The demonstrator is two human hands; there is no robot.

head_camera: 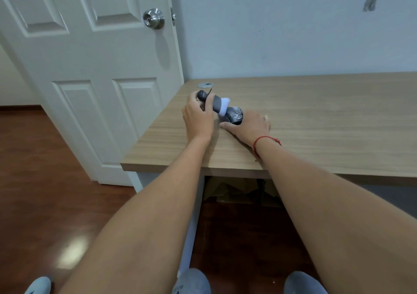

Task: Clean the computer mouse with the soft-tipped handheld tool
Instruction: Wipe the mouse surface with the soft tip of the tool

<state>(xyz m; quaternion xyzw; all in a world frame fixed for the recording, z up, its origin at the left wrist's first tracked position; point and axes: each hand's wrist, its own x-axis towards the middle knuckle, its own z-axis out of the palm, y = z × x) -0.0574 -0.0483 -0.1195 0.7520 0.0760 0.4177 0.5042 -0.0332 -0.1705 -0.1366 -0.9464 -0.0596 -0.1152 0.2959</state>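
Note:
A dark grey computer mouse (pixel 235 115) lies near the left end of the wooden desk (pixel 316 122). My right hand (pixel 250 122) grips it from the right side, with the thumb along its near edge. My left hand (pixel 198 115) is wrapped around a grey handheld tool (pixel 212 101) with a white soft tip (pixel 223 107). The tool lies nearly level and points right. Its white tip rests against the left side of the mouse. Much of the tool's handle is hidden under my fingers.
A round silver cable grommet (pixel 205 85) is set in the desk's far left corner. A white panelled door (pixel 90 68) with a steel knob stands left of the desk. The pale wall runs behind it. Wooden floor lies below.

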